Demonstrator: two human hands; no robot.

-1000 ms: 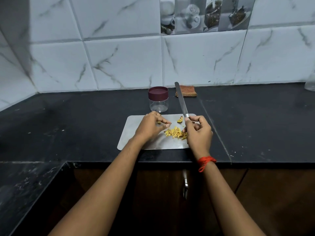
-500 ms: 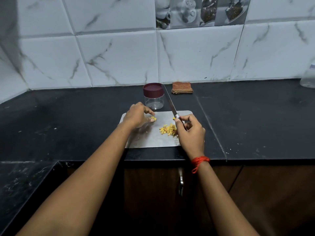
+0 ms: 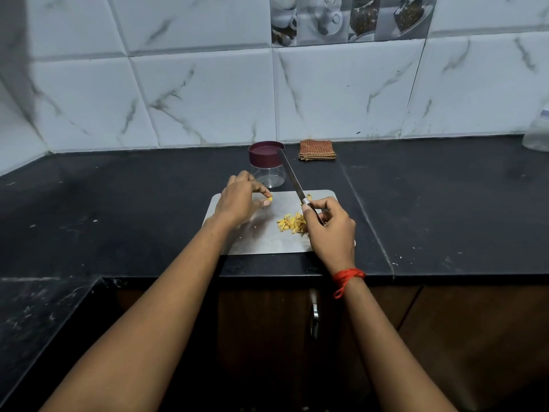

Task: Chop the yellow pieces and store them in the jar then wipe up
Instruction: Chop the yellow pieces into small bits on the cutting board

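Observation:
A steel cutting board [image 3: 267,242] lies near the counter's front edge. On it my left hand [image 3: 240,199] pinches a small yellow piece [image 3: 269,199] at the board's far left part. My right hand [image 3: 329,230] grips the handle of a knife [image 3: 292,176], whose blade points away and up toward the jar. A pile of chopped yellow strips [image 3: 292,223] lies just left of my right hand. Another yellow bit [image 3: 309,197] sits by the blade's base. A clear jar [image 3: 267,165] with a maroon lid stands closed behind the board.
A folded brown checked cloth [image 3: 317,150] lies against the tiled wall behind the board. A clear plastic bottle [image 3: 537,135] stands at the far right edge. The black counter [image 3: 445,209] runs left and right, with a cabinet handle [image 3: 314,316] below.
My left hand has carried a yellow piece leftward, away from the pile, to the board's far left part. The knife blade has tilted more to the left.

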